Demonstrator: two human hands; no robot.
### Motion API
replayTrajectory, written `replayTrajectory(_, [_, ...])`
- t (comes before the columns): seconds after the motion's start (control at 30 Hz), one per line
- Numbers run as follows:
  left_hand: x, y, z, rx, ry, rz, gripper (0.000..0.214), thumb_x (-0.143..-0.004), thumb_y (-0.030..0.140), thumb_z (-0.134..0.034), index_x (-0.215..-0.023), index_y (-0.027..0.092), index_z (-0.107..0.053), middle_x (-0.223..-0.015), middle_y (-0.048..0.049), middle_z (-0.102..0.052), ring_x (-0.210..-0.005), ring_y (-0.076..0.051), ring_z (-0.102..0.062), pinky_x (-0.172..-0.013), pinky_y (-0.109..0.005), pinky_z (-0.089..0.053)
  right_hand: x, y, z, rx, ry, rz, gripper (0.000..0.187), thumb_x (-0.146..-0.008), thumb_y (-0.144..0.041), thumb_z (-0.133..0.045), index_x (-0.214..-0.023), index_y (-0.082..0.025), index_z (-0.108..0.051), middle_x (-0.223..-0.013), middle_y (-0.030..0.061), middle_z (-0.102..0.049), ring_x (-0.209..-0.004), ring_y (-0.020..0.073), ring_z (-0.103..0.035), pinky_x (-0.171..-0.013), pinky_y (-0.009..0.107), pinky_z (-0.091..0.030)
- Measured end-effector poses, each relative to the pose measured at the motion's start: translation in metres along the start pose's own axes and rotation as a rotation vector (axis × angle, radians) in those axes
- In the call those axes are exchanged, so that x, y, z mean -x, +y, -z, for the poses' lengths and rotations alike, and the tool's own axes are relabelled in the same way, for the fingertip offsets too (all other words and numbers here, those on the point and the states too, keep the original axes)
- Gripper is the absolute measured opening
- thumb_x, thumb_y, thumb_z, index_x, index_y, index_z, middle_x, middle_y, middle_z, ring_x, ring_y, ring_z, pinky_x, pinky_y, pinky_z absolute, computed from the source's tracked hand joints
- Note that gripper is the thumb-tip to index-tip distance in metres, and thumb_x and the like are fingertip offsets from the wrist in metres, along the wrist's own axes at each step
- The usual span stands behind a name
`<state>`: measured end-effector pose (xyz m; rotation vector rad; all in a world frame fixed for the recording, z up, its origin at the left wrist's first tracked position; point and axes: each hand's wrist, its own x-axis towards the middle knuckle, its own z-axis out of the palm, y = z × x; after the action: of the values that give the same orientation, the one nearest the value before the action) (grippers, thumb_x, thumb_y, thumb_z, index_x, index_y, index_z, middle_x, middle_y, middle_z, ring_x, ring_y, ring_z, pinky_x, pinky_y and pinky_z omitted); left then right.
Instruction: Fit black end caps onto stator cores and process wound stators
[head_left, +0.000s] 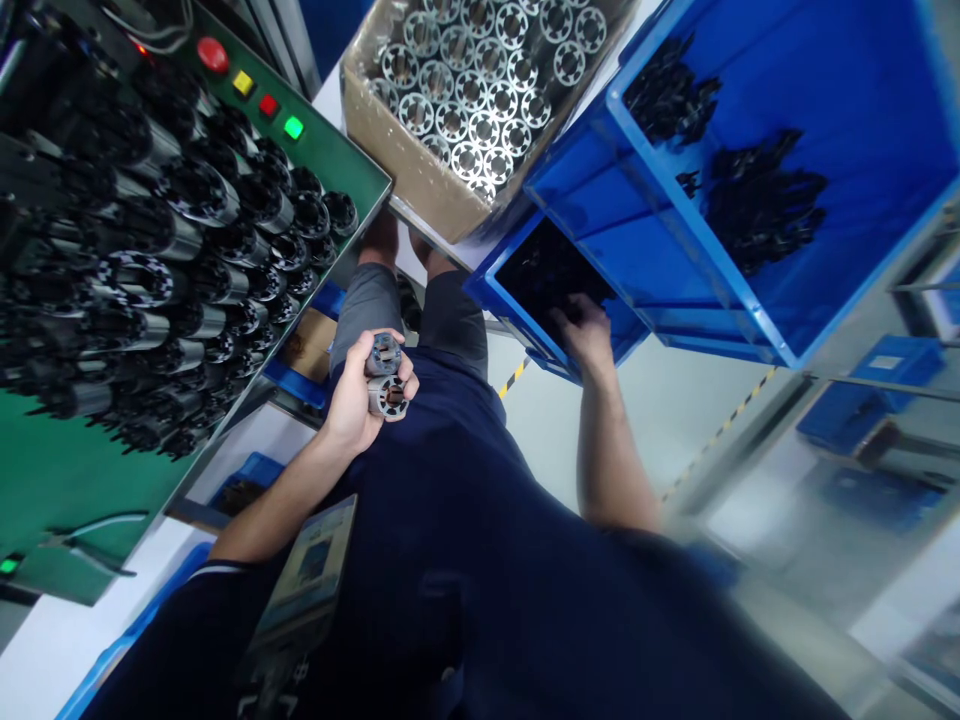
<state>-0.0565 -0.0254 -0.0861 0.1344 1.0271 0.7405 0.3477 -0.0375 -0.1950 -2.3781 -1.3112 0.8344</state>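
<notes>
My left hand (354, 398) is closed around two short slotted metal rings that look like motor stator cores. The upper stator core (385, 354) has a dark bluish end face, and the lower stator core (388, 397) shows bare metal. My right hand (586, 328) reaches into a small blue bin (517, 315) of dark parts (551, 262). Its fingers are curled down among them, and what they hold, if anything, is lost in the dark.
A cardboard box (420, 190) holds many upright metal cores. Left, a green bench (82, 500) carries rows of cores with black fittings, lit buttons (268, 104) and pliers (86, 540). A large blue crate (862, 120) with black parts rises at right.
</notes>
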Motion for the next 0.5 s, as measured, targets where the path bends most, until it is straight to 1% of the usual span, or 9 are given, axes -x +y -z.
replayTrajectory(0.07, [0.0,-0.001,0.002,-0.006,0.004,-0.026,0.036,-0.111,0.061,-0.072,-0.111,0.026,-0.071,-0.075,0.0011,-0.063,-0.06,-0.016,-0.064,-0.05,-0.021,-0.045,0.003,-0.005,0.0,-0.033,0.04,0.003,0.042,-0.094,-0.05,-0.074,-0.12,-0.019,-0.084,-0.122,0.0163,-0.089,-0.12,0.036,-0.083,-0.119,0.055,-0.065])
replayTrajectory(0.13, [0.0,-0.003,0.004,-0.007,0.006,-0.044,0.033,-0.112,0.059,-0.071,-0.111,0.026,-0.072,-0.076,0.0004,-0.064,-0.061,-0.016,-0.064,-0.055,-0.022,-0.049,0.004,-0.01,0.0,-0.067,0.073,0.013,0.039,-0.092,-0.05,-0.077,-0.116,-0.02,-0.085,-0.118,0.0138,-0.089,-0.114,0.0338,-0.083,-0.114,0.052,-0.067])
replayTrajectory(0.23, [0.001,-0.004,0.004,-0.018,0.007,-0.066,0.032,-0.11,0.057,-0.074,-0.11,0.026,-0.072,-0.076,-0.0001,-0.066,-0.061,-0.016,-0.064,-0.058,-0.024,-0.051,0.007,-0.023,0.004,-0.097,0.131,0.03,0.039,-0.089,-0.052,-0.085,-0.112,-0.021,-0.085,-0.119,0.0136,-0.088,-0.114,0.0343,-0.082,-0.113,0.054,-0.067])
replayTrajectory(0.3, [0.004,-0.004,0.001,-0.03,-0.013,-0.1,0.033,-0.11,0.058,-0.074,-0.109,0.026,-0.071,-0.075,-0.0003,-0.067,-0.061,-0.017,-0.065,-0.059,-0.025,-0.052,0.014,-0.038,0.01,-0.11,0.16,0.056,0.038,-0.088,-0.055,-0.091,-0.105,-0.021,-0.084,-0.121,0.0137,-0.087,-0.114,0.0348,-0.082,-0.113,0.055,-0.067])
replayTrajectory(0.33, [0.006,-0.003,-0.002,-0.031,-0.037,-0.125,0.035,-0.11,0.06,-0.074,-0.109,0.026,-0.071,-0.075,-0.0005,-0.067,-0.06,-0.017,-0.065,-0.059,-0.026,-0.052,0.021,-0.05,0.013,-0.133,0.165,0.101,0.038,-0.088,-0.056,-0.094,-0.1,-0.022,-0.082,-0.121,0.0134,-0.086,-0.115,0.0343,-0.082,-0.113,0.054,-0.068])
replayTrajectory(0.37, [0.009,-0.002,-0.005,-0.031,-0.071,-0.151,0.038,-0.11,0.063,-0.075,-0.109,0.026,-0.072,-0.075,-0.0007,-0.068,-0.06,-0.017,-0.066,-0.059,-0.027,-0.053,0.03,-0.065,0.016,-0.173,0.166,0.178,0.04,-0.089,-0.058,-0.097,-0.096,-0.023,-0.081,-0.121,0.0125,-0.086,-0.114,0.0333,-0.082,-0.111,0.052,-0.069])
replayTrajectory(0.4, [0.012,-0.001,-0.009,-0.032,-0.109,-0.18,0.042,-0.109,0.067,-0.076,-0.109,0.025,-0.072,-0.075,-0.0008,-0.07,-0.06,-0.018,-0.067,-0.06,-0.028,-0.054,0.041,-0.083,0.018,-0.222,0.157,0.28,0.042,-0.089,-0.06,-0.1,-0.092,-0.023,-0.079,-0.12,0.0113,-0.086,-0.112,0.0317,-0.083,-0.107,0.049,-0.07])
replayTrajectory(0.43, [0.014,0.001,-0.013,-0.041,-0.151,-0.211,0.047,-0.108,0.072,-0.077,-0.11,0.025,-0.073,-0.075,-0.0008,-0.071,-0.06,-0.018,-0.068,-0.061,-0.029,-0.056,0.055,-0.103,0.02,-0.282,0.151,0.416,0.045,-0.089,-0.061,-0.102,-0.089,-0.024,-0.077,-0.12,0.0101,-0.087,-0.111,0.0302,-0.084,-0.105,0.047,-0.071])
replayTrajectory(0.5, [0.019,0.003,-0.02,-0.093,-0.22,-0.283,0.057,-0.106,0.081,-0.077,-0.113,0.024,-0.073,-0.075,-0.0005,-0.072,-0.061,-0.019,-0.071,-0.064,-0.031,-0.06,0.085,-0.147,0.022,-0.338,0.123,0.658,0.045,-0.09,-0.06,-0.105,-0.09,-0.025,-0.076,-0.122,0.0082,-0.088,-0.103,0.0265,-0.085,-0.092,0.042,-0.073])
